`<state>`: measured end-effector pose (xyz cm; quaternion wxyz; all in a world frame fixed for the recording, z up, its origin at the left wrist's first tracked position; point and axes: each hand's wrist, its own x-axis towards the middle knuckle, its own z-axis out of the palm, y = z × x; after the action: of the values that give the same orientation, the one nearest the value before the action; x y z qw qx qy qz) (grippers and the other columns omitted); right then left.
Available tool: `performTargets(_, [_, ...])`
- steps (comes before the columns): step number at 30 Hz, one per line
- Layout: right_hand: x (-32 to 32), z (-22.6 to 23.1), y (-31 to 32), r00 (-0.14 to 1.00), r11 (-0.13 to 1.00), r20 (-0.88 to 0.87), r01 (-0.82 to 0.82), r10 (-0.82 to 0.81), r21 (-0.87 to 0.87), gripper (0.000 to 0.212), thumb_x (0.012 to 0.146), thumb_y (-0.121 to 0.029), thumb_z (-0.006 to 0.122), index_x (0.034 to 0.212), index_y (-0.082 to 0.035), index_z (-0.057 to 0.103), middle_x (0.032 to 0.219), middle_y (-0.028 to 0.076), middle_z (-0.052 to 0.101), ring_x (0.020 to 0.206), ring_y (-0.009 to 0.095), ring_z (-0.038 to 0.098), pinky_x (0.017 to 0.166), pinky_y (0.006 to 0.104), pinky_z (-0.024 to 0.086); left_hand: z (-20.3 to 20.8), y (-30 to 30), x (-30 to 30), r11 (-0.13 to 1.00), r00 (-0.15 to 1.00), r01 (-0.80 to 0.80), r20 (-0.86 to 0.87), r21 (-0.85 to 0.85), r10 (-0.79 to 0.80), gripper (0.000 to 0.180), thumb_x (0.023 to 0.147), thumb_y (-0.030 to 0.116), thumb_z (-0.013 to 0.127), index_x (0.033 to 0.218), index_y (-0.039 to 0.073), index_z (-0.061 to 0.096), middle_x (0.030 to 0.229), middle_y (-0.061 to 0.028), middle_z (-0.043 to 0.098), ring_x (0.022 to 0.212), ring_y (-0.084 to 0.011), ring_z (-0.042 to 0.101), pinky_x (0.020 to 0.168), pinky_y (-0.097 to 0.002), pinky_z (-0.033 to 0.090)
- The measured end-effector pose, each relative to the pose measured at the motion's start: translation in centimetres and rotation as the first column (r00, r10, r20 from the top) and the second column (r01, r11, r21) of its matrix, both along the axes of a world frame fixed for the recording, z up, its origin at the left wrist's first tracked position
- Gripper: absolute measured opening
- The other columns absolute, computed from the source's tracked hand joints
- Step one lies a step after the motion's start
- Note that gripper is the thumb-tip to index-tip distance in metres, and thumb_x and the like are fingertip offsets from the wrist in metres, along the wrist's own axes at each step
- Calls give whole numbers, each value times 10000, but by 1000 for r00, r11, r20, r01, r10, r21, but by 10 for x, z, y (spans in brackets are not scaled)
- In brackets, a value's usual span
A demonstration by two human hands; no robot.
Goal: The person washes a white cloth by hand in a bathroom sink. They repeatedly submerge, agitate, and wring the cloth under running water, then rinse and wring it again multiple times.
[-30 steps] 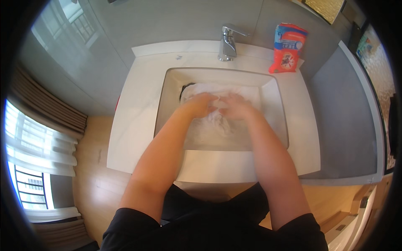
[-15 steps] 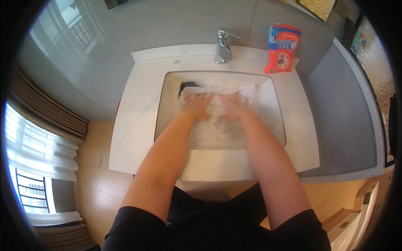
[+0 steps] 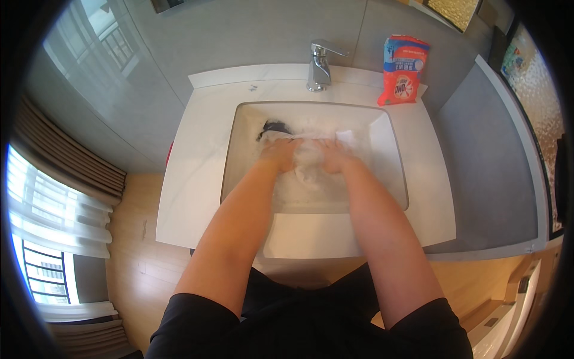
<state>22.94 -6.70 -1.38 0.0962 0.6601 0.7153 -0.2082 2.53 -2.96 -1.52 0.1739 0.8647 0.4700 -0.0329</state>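
Note:
Both my hands are down in the sudsy water of the white rectangular sink (image 3: 388,149), on a soaked white cloth (image 3: 308,157). My left hand (image 3: 280,155) is closed on the cloth's left part, and my right hand (image 3: 338,157) on its right part. A wet fold of the cloth bunches up between them. Foam and water partly hide the fingers of both hands. Beyond my left hand a dark piece of fabric (image 3: 275,127) shows above the water; whether it belongs to the cloth I cannot tell.
A chrome faucet (image 3: 318,69) rises behind the sink. A red and blue packet (image 3: 403,70) stands at the back right of the white countertop (image 3: 191,179). A grey panel (image 3: 490,161) borders the counter on the right; a curtained window (image 3: 54,221) is far left.
The cloth has sunk lower and bunched closer between my hands, with less of its far edge showing. My fingers are deeper in the suds. The dark fabric has shifted slightly right and down.

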Motion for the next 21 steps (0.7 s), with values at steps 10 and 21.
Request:
performTargets(10, [23, -31, 19, 937, 982, -344, 8, 58, 186, 482, 798, -66, 604, 1275, -132, 617, 1188, 165, 671, 1134, 284, 635, 939, 415, 499, -35, 23, -1, 996, 956, 62, 291, -64, -41, 542, 749, 101, 698, 1275, 77, 573, 1239, -228, 606, 1167, -400, 563, 996, -445, 457])
performTargets(21, [25, 15, 20, 585, 926, -728, 325, -358, -195, 272, 756, -200, 652, 962, -30, 703, 1004, 143, 677, 874, 206, 617, 740, 373, 478, -7, 25, -9, 965, 865, -93, 461, -245, 200, 415, 856, 166, 528, 1219, -13, 621, 1205, -244, 632, 1157, -376, 590, 979, -431, 470])
